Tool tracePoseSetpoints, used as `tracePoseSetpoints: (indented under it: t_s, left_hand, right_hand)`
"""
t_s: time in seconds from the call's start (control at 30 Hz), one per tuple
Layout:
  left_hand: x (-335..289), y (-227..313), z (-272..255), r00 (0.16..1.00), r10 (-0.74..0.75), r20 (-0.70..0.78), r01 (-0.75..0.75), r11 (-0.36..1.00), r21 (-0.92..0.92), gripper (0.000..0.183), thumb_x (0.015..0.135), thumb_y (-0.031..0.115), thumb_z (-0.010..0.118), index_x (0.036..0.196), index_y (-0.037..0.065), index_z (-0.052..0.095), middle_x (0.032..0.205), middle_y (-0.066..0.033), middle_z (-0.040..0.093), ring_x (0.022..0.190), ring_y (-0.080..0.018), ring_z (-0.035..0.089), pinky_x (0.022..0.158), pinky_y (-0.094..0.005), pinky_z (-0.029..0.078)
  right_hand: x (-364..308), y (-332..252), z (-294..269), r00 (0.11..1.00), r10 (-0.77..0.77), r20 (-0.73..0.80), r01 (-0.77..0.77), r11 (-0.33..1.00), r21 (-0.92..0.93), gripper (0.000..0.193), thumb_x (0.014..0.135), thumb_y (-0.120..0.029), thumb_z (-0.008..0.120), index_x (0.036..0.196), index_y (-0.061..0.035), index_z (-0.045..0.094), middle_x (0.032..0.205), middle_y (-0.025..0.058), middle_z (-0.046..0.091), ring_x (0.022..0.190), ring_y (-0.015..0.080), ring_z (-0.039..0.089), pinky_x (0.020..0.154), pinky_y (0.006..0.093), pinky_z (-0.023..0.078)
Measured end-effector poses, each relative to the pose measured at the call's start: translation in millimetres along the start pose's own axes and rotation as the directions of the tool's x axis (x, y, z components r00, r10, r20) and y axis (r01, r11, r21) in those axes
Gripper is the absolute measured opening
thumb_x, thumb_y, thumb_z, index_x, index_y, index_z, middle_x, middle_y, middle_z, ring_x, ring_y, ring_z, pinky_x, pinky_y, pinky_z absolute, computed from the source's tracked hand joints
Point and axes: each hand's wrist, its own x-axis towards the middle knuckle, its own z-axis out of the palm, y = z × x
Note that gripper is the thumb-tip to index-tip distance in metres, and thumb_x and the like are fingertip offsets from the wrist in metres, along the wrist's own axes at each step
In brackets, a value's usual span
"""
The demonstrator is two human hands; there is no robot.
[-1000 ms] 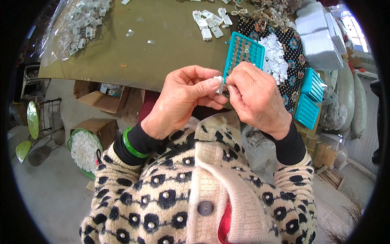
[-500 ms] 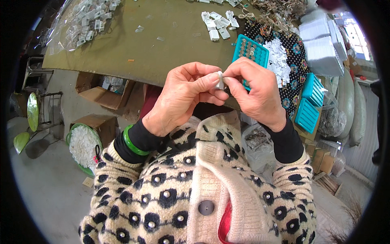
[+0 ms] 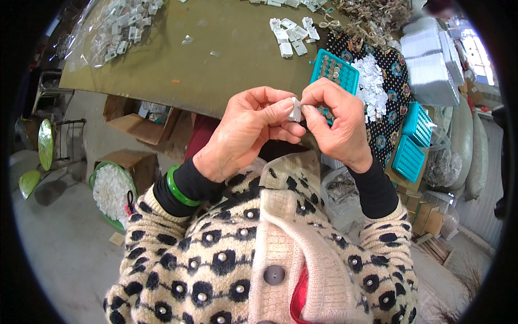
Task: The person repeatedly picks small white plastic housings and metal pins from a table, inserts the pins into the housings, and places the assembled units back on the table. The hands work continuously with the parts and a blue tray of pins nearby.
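Observation:
My left hand (image 3: 237, 129) pinches a small white plastic piece (image 3: 295, 109) between thumb and fingers, just past the table's near edge. Against the right side of that piece, my right hand (image 3: 342, 121) has thumb and forefinger pressed together; whatever may be between those tips is too small to make out. Just beyond my right hand, a teal tray (image 3: 352, 75) holds small round metallic pieces in rows, and my fingers cover its near part. Similar white plastic pieces (image 3: 291, 33) lie in a loose group farther off on the table.
White paper bits (image 3: 372, 81) are heaped on a dark patterned cloth (image 3: 394, 86). Teal trays (image 3: 408, 157) and stacked white trays (image 3: 426, 67) stand at right. A clear bag of white pieces (image 3: 121, 29) lies far left on the green table (image 3: 216, 70). Below are an open carton (image 3: 135, 127) and a green basket (image 3: 97, 175).
The white piece has turned in my left fingers and shows a broader face now. My right fingertips stay beside it, and both hands have shifted slightly.

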Motion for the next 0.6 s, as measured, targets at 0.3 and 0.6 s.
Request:
tracePoseSetpoints:
  t_s: [0.3, 0.6]
  left_hand:
    - [3, 6, 2, 1.000, 0.011, -0.013, -0.010, 0.997, 0.074, 0.018, 0.095, 0.009, 0.062, 0.109, -0.001, 0.059, 0.095, -0.0123, 0.068, 0.077, -0.0206, 0.071, 0.069, -0.0333, 0.061]
    - [19, 24, -6, 0.999, 0.018, -0.049, -0.013, 0.995, 0.095, 0.016, 0.094, 0.012, 0.065, 0.106, 0.003, 0.058, 0.100, -0.0161, 0.070, 0.070, -0.0155, 0.068, 0.060, -0.0276, 0.057]
  right_hand:
    - [12, -5, -7, 0.984, -0.121, 0.133, 0.144, 0.973, -0.180, 0.010, 0.075, 0.000, 0.065, 0.081, 0.0003, 0.056, 0.077, 0.0126, 0.056, 0.067, 0.0296, 0.058, 0.059, 0.0372, 0.048]
    - [96, 66, -66, 0.988, -0.118, -0.100, 0.038, 0.811, -0.584, 0.004, 0.085, -0.005, 0.062, 0.085, -0.0014, 0.063, 0.083, 0.0128, 0.062, 0.078, 0.0309, 0.062, 0.070, 0.0403, 0.049]
